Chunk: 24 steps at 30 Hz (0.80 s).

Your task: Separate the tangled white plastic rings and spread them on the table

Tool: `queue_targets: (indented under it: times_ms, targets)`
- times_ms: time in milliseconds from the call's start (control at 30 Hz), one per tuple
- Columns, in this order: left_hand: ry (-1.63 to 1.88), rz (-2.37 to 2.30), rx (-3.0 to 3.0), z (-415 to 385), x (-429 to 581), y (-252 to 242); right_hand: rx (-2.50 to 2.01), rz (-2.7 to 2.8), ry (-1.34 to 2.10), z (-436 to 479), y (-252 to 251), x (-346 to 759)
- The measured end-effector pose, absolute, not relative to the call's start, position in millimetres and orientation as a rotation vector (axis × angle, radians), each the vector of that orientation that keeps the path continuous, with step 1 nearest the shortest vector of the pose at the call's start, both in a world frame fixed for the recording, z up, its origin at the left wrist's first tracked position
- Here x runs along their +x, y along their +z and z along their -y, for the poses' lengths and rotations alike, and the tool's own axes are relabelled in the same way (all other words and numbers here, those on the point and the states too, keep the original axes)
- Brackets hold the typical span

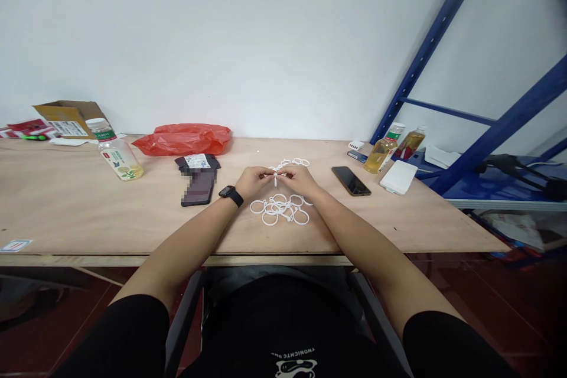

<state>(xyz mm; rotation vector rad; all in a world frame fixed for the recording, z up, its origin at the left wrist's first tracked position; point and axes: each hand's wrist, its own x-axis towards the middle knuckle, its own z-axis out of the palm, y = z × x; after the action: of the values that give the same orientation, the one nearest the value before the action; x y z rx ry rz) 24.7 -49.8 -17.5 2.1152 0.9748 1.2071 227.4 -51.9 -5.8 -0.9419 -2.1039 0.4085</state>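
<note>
Both my hands meet over the middle of the table, pinching a small white plastic ring point(275, 181) between them; it is seen edge-on and partly covered by fingers. My left hand point(253, 181), with a black watch on its wrist, grips it from the left. From the right, my right hand point(300, 179) closes thumb and fingers on it. Nearer to me lies a loose pile of white plastic rings point(280, 210) with small knobs or eyelets. Just beyond my fingers is another group of white rings point(301, 162), partly hidden by my hands.
Left of my hands lie a dark package point(199, 185), a red plastic bag point(183, 139), a drink bottle point(119, 156) and an open cardboard box point(73, 118). To the right are a phone point(351, 181), a white power bank-like block point(398, 177), another bottle point(381, 152) and a blue metal frame point(482, 130).
</note>
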Motion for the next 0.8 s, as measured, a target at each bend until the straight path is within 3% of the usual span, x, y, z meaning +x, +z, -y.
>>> queue_targets:
  times_ms: [800]
  targets:
    - [1.222, -1.100, 2.251, 56.1, 28.0, -12.4, -1.023, 2.082, 0.220, 53.0, -11.3, 221.2]
